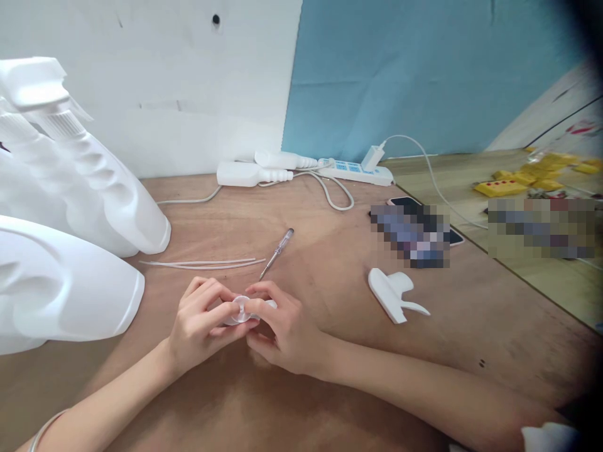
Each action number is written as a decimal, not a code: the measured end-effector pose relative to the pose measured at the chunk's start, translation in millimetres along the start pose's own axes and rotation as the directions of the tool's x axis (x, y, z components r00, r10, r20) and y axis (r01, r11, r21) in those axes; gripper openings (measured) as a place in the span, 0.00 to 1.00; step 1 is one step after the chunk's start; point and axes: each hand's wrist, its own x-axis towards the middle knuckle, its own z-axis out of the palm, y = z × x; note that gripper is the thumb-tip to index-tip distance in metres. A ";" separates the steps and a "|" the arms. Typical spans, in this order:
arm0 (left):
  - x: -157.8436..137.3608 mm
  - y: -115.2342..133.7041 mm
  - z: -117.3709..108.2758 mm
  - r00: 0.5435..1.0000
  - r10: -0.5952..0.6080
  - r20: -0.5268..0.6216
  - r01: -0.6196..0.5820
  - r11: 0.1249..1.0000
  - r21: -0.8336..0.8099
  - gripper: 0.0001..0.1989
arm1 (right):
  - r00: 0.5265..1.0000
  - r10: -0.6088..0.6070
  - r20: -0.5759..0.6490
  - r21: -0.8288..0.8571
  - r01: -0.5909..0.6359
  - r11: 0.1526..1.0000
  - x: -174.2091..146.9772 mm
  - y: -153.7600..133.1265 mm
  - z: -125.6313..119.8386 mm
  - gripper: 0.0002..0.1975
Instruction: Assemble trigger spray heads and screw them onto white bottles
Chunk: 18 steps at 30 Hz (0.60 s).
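Both my hands are closed around a small white plastic part with a round, cap-like face (242,308). My left hand (200,323) grips it from the left with thumb and fingers. My right hand (285,326) pinches it from the other side, the index fingertip at the round face. Fingers cover much of the part. Just beyond the hands lies a screwdriver (279,252) with a clear handle, its tip toward the right hand. Thin white tubes (202,264) rest behind the left hand. To the right is a white plastic piece with a curved lever (393,295).
Large white spray bottles (106,182) stand along the left side. A power strip (353,171) with a plugged-in charger and white cables lies at the wall. A partly blurred phone (456,238) is at the right, with yellow pieces (532,172) farther off.
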 end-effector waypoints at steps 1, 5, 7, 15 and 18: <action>-0.2 0.0 0.1 1.000 0.002 0.002 -0.002 1.000 0.000 0.05 | 1.000 -0.002 0.000 -0.001 0.002 1.000 -0.1 0.3 0.2 0.16; -1.1 -0.5 0.0 1.000 -0.001 -0.002 0.001 1.000 -0.003 0.04 | 1.000 -0.014 -0.001 -0.014 0.014 1.000 0.1 1.2 0.4 0.15; -1.1 -0.8 -0.2 1.000 -0.003 0.000 0.003 1.000 -0.006 0.04 | 1.000 -0.021 0.003 -0.025 0.021 0.999 0.3 1.5 0.2 0.14; 0.1 0.5 -1.1 1.000 0.008 -0.007 -0.008 1.000 0.010 0.04 | 1.000 -0.027 0.004 -0.002 0.027 1.000 0.2 5.9 2.0 0.08; 0.8 1.8 -1.5 1.000 0.004 -0.004 -0.004 1.000 0.012 0.04 | 0.999 -0.025 0.024 0.004 0.025 1.000 1.0 6.2 0.9 0.07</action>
